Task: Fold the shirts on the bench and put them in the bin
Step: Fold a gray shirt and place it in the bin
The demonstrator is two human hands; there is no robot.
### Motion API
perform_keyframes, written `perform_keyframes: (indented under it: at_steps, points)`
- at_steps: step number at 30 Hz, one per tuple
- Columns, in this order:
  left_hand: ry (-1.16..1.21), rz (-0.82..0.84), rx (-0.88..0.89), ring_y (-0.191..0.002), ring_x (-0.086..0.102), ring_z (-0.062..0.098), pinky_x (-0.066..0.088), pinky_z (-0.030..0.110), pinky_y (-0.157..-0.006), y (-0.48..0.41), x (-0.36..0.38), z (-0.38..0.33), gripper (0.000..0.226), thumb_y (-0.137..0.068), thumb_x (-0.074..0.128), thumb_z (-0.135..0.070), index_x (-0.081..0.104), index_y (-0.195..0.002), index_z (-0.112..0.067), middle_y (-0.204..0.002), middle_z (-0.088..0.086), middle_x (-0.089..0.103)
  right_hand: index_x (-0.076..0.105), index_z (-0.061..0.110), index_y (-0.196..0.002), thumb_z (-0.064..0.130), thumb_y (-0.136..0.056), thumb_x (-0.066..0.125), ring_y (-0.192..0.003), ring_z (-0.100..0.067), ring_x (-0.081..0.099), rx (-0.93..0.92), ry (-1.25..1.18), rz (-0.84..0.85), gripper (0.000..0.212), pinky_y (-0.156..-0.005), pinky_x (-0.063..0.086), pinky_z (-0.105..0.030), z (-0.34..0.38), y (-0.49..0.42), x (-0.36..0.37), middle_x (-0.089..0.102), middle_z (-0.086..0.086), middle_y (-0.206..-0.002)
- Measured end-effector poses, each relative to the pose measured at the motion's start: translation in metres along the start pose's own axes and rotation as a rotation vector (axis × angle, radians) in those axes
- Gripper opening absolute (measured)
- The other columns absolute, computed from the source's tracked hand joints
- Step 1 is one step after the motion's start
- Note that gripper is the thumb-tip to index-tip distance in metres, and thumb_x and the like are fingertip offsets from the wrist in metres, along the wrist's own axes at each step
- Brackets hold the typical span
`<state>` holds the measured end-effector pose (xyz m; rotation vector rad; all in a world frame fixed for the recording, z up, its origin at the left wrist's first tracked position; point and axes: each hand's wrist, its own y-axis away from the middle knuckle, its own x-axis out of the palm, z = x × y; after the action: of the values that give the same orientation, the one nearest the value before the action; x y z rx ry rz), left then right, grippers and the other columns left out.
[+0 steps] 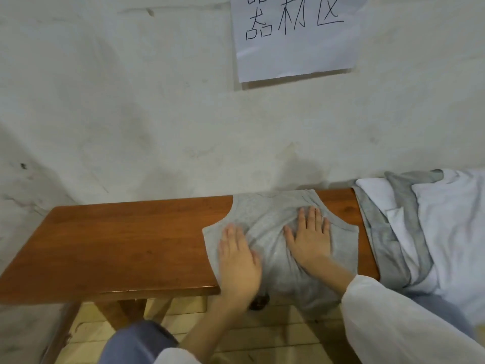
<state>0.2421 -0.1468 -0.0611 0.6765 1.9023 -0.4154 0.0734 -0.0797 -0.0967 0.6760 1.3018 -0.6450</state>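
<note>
Blue-grey trouser knee [136, 342] and a white sleeve [393, 324] fill the bottom of the view, above a pale tiled floor [183, 311]. The left hand [237, 261] and right hand [309, 237] lie flat on a light grey sleeveless shirt [265, 208], fingers [312, 216] straight and close together, pressing the cloth. The shirt is spread on the right half of a reddish-brown wooden bench [118, 240], and its lower part hangs over the front edge. Wrinkles gather between the hands. Left of the shirt, bare wood runs to the bench's rounded corner. The back edge meets a scuffed whitish wall [131, 101] bearing a white paper sheet with handwritten characters [294, 48]. A crumpled heap of grey and white garments [433, 227] covers the right end.
</note>
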Motion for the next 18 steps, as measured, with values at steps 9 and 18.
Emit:
perform_keyframes:
  at_steps: [9, 18]
  points:
    - [-0.134, -0.021, 0.064, -0.147, -0.001, 0.020, -0.007, 0.043, -0.116, -0.056, 0.008, 0.085, 0.080, -0.082, -0.001, -0.068, 0.022, -0.150, -0.031, -0.159, -0.005, 0.009, -0.004, 0.026, -0.151, 0.078, -0.069, -0.021, -0.146, -0.015, -0.014, -0.349, 0.049, 0.022, 0.099, -0.118, -0.008, -0.042, -0.033, -0.040, -0.004, -0.009, 0.000, -0.159]
    - [-0.361, 0.117, 0.321, -0.146, -0.011, 0.018, -0.013, 0.040, -0.115, -0.079, -0.014, 0.114, 0.075, -0.084, -0.013, -0.069, -0.002, -0.149, -0.035, -0.155, -0.010, -0.014, 0.026, 0.009, -0.148, 0.061, -0.086, 0.002, -0.147, -0.023, 0.005, -0.290, -0.033, -0.089, 0.084, -0.117, -0.002, -0.034, -0.023, -0.055, -0.016, 0.017, -0.010, -0.157]
